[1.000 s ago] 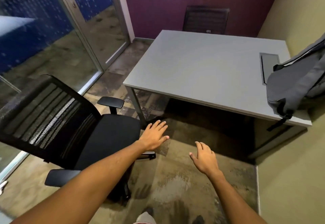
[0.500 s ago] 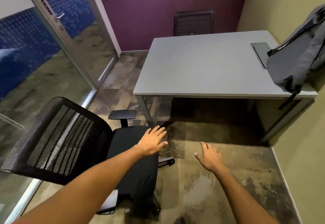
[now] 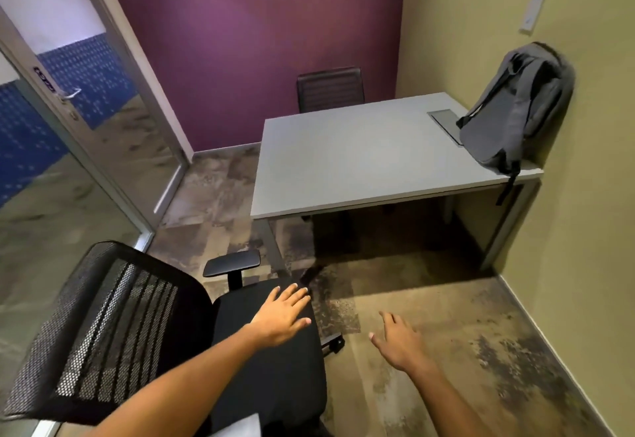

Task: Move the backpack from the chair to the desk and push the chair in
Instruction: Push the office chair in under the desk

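Note:
A grey backpack stands upright on the right end of the grey desk, leaning on the yellow-green wall. The black office chair, with a mesh back, stands at the lower left, away from the desk, its seat bare. My left hand hovers open over the front of the seat, fingers spread; whether it touches the seat I cannot tell. My right hand is open above the floor, to the right of the chair, holding nothing.
A second dark chair sits behind the desk against the purple wall. A glass door and partition run along the left. A cable hatch is set in the desk beside the backpack. Patterned carpet lies between chair and desk.
The view has pulled back and up, so desk and backpack appear farther away. Both hands stay open; the left one now lies further over the seat.

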